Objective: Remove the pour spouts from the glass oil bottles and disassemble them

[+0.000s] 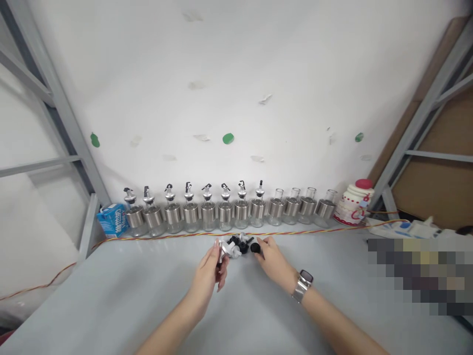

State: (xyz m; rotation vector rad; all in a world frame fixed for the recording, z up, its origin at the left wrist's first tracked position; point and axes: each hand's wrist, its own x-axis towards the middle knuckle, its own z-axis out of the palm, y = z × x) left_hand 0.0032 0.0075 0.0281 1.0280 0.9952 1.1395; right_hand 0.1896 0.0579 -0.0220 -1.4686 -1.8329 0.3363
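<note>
Thumb and fingers of the left hand [211, 264] were closed around a silver pourer top [223, 248], right beside a loose heap of black and clear pourer parts [242, 246] on the tabletop [148, 291]. Over on the other flank, the right hand [274, 264] had its fingertips at the edge of a round black cap [254, 248]; firm pinch or mere touch, there was no telling from this view! And here was the delicate bit: a light hold on the cap's rim looked the smart choice, since a careless shove could have sent it skidding or scattered its neighbours. On the left, a steady grip around the body seemed good form, loose enough not to twist the part. Behind it all, past a yellow-and-red twisted cable [148, 237], stood the line-up: eight glass bottles wearing pourers [208, 211], then four open-necked bottles [292, 207] at the right end of the row. With glass so close, low and short reaches looked the safest play, with no brush against that cable.
</note>
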